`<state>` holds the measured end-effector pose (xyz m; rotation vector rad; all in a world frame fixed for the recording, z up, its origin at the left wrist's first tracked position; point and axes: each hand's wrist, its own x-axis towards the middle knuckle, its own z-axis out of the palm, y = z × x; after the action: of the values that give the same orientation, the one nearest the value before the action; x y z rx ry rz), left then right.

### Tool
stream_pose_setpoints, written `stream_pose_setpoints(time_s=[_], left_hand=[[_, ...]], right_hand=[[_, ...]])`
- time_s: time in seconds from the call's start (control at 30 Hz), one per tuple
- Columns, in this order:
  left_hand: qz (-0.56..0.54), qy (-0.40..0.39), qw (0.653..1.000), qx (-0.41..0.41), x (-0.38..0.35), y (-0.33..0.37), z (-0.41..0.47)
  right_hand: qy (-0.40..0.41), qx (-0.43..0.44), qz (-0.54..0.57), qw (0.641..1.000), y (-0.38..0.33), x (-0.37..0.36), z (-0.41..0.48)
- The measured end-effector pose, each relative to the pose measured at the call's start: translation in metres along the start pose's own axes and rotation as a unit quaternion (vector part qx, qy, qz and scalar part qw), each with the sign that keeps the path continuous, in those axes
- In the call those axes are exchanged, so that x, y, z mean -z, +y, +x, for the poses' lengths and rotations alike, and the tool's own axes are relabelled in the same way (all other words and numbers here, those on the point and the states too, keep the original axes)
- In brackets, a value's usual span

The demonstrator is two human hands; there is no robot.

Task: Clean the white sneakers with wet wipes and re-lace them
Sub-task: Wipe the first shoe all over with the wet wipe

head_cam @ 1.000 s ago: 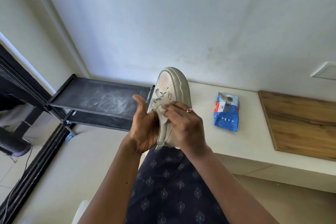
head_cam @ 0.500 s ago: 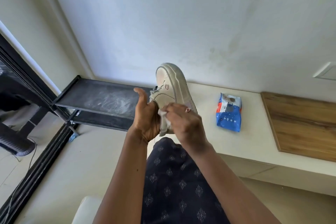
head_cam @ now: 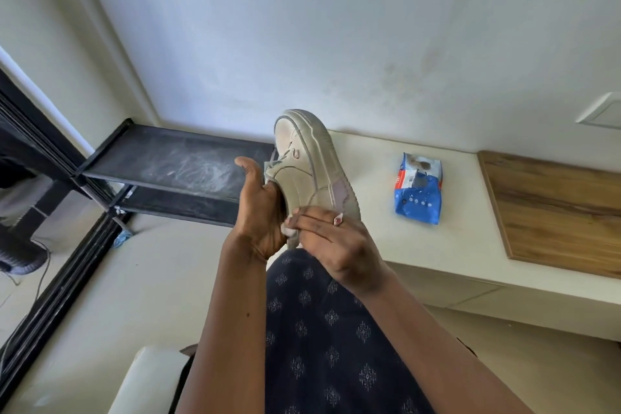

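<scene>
Fingers of my right hand are bunched, pinching a wet wipe against the heel end of the sneaker, held in the air above my lap. My left hand grips it from the laced side, thumb raised, its other fingers hidden behind the sneaker. Its long axis runs away from me, toe up toward the wall, sole turned right, so I judge the wiping stroke should travel up along it. The wipes pack lies on the desk to the right, well apart; the black shelf stands off left.
</scene>
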<state>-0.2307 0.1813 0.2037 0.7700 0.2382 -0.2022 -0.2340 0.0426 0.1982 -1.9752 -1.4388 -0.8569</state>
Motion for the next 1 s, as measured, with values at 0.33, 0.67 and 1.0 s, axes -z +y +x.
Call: stream_pose_setpoints(time_s=[0.33,0.67,1.0], left_hand=[[-0.026,0.004,1.000,-0.006,0.009,-0.022,-0.003],[-0.051,-0.005,0.999,-0.016,0.014,-0.025,-0.003],[-0.049,-0.011,0.999,-0.009,0.017,-0.028,-0.002]], right_hand=[[0.064,-0.175,-0.001,0.983,-0.002,-0.011,-0.004],[0.021,-0.178,-0.001,0.984,0.009,-0.016,0.003],[0.025,-0.100,0.022,0.994,-0.012,-0.010,-0.021]])
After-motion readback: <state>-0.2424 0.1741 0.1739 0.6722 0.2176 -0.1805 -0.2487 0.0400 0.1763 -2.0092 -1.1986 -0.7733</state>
